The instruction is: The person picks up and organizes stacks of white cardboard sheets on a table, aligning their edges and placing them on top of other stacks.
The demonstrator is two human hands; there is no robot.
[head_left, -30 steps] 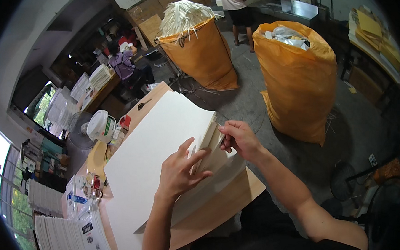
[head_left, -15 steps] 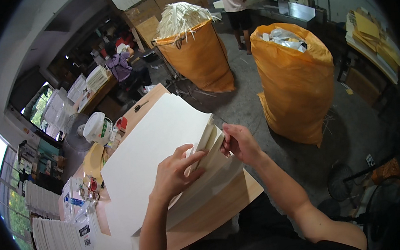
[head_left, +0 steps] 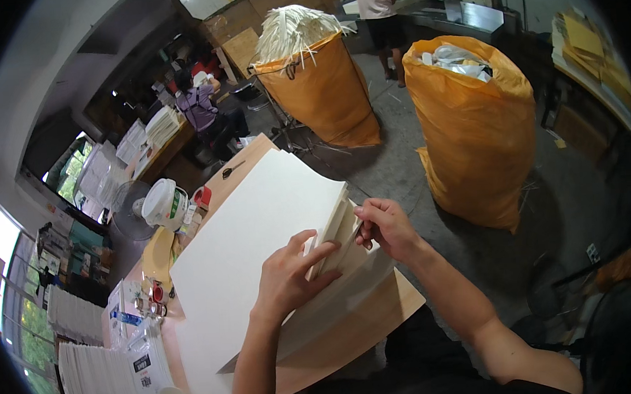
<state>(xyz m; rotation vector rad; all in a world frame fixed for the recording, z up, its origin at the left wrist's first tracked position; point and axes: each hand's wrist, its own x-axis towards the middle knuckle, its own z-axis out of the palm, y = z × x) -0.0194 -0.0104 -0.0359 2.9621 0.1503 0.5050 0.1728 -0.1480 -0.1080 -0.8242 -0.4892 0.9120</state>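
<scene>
Paper stack: at the far left of my feed, a pale pile (head_left: pixel 99 383) showed tightly ribbed edges, many thin layers packed together.
Tub: I saw a round, smooth white tub (head_left: pixel 163 204) with a green-marked label, beside the large sheets.
White sheets: broad, flat, matte white sheets (head_left: pixel 239 252) lay across the pale-grained wooden table (head_left: pixel 353 346), their layered edges lifting and curving between the two hands.
Left hand: I watched this hand (head_left: pixel 289 274) rest over those lifted edges, fingers spread, thumb and index finger apart.
Strip sack: beyond the table stood a woven-looking orange sack (head_left: pixel 324 99), heaped with thin, tangled pale strips (head_left: pixel 294 32).
Right hand: this hand (head_left: pixel 384 225) had its fingers curled, thumb and index finger pinching the sheets' outer corner.
Scrap sack: at right I saw a bulging, wrinkled orange sack (head_left: pixel 474 140), crumpled whitish scraps (head_left: pixel 455 60) in its mouth.
</scene>
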